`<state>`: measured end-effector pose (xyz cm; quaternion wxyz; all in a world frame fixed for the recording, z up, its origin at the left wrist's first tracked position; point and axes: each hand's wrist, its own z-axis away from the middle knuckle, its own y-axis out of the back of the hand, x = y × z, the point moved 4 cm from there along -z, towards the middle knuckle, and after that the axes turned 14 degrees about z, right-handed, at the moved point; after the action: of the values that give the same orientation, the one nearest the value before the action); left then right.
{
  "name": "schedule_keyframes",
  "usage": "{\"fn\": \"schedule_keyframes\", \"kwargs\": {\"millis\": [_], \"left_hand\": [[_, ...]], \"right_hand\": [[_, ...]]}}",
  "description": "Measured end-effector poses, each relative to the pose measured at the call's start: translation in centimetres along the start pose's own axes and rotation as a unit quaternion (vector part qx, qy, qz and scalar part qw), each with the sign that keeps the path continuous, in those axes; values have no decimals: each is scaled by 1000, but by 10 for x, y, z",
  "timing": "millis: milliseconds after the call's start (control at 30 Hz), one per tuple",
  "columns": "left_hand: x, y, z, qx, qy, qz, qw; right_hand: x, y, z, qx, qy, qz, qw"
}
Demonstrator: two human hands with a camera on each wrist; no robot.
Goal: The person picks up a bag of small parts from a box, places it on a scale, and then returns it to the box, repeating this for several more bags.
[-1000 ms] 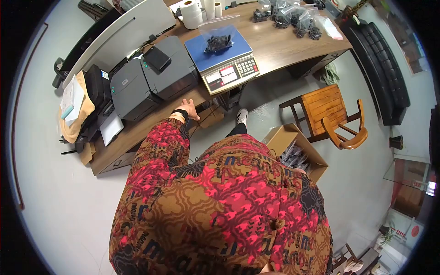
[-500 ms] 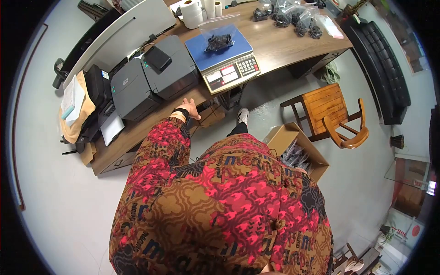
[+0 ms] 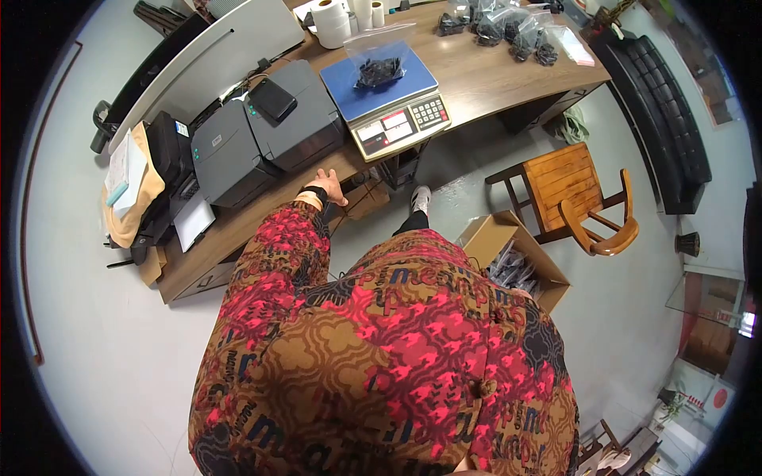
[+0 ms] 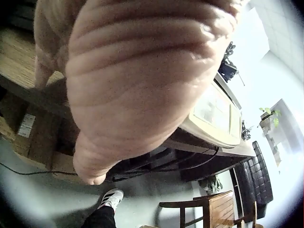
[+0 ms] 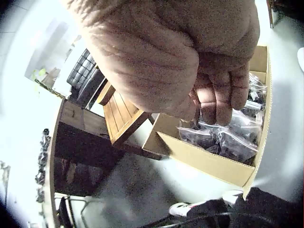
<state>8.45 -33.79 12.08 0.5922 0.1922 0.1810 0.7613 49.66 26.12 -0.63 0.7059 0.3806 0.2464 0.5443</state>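
Observation:
My left hand (image 3: 327,188) rests on the desk's front edge (image 3: 344,160), its fingers spread beside a dark printer and below the scale. It fills much of the left wrist view as a palm (image 4: 137,80). In the right wrist view my right hand (image 5: 175,57) hangs over an open carton (image 5: 204,160), fingers loosely bent, with nothing visible in them. Clear zip bags of dark items (image 5: 232,142) lie inside the carton. The head view hides this hand behind the patterned clothing. On the scale's blue plate (image 3: 337,86) lies a clear bag of black pieces (image 3: 379,73).
Two dark printers (image 3: 230,155) stand left of the scale, with white rolls (image 3: 330,24) behind. More filled bags (image 3: 488,33) sit at the desk's far right. A wooden chair (image 3: 559,186) stands beyond the carton (image 3: 486,238); a black sofa (image 3: 655,119) is at the right.

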Motion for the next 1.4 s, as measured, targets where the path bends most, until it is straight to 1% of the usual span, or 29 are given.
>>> {"fn": "schedule_keyframes", "kwargs": {"millis": [67, 200, 267, 300, 333, 367, 400, 467, 567, 800, 867, 900, 967, 1033, 1067, 1100, 1400], "left_hand": [[0, 0, 0, 1, 2, 0, 1000], [-1, 0, -1, 1, 7, 2, 1000], [-1, 0, -1, 1, 9, 1, 1000], [-1, 0, 0, 1, 9, 0, 1000], [0, 1, 1, 1, 9, 0, 1000], [0, 1, 1, -1, 12, 1, 1000], [0, 1, 2, -4, 15, 2, 1000], [0, 1, 1, -3, 13, 3, 1000], [1, 1, 3, -2, 9, 3, 1000], [3, 3, 0, -14, 5, 2, 1000], [3, 4, 0, -13, 6, 3, 1000], [3, 4, 1, -12, 7, 4, 1000], [3, 4, 3, -16, 4, 1, 1000], [5, 5, 5, -20, 2, -2, 1000], [5, 5, 6, -14, 12, 1, 1000], [6, 6, 8, -9, 22, 3, 1000], [4, 4, -7, 16, 10, -1, 1000]], "right_hand": [[-3, 2, 0, 36, 46, 36, 998], [2, -5, 0, 49, 55, 15, 997], [3, -10, -3, 59, 50, 63, 995], [-1, -2, -1, 60, 50, 63, 995], [-2, 4, 0, -1, 9, -3, 1000], [2, -1, 0, -62, -31, -69, 995], [2, -1, 1, -62, -32, -69, 995], [-2, 4, 2, 25, 29, 14, 999], [-3, 5, 3, 46, 52, 31, 997], [-5, 9, 0, 40, 53, 23, 997], [1, 2, -5, -55, 6, -11, 998], [1, -2, -6, -55, 6, -12, 998], [5, -7, -8, -19, -20, -46, 999], [7, -12, -9, 1, 2, -18, 1000], [5, -11, -10, 9, 14, -3, 1000], [5, -10, -11, 15, 21, 6, 1000], [6, -16, -13, 34, 31, 30, 998]]}}
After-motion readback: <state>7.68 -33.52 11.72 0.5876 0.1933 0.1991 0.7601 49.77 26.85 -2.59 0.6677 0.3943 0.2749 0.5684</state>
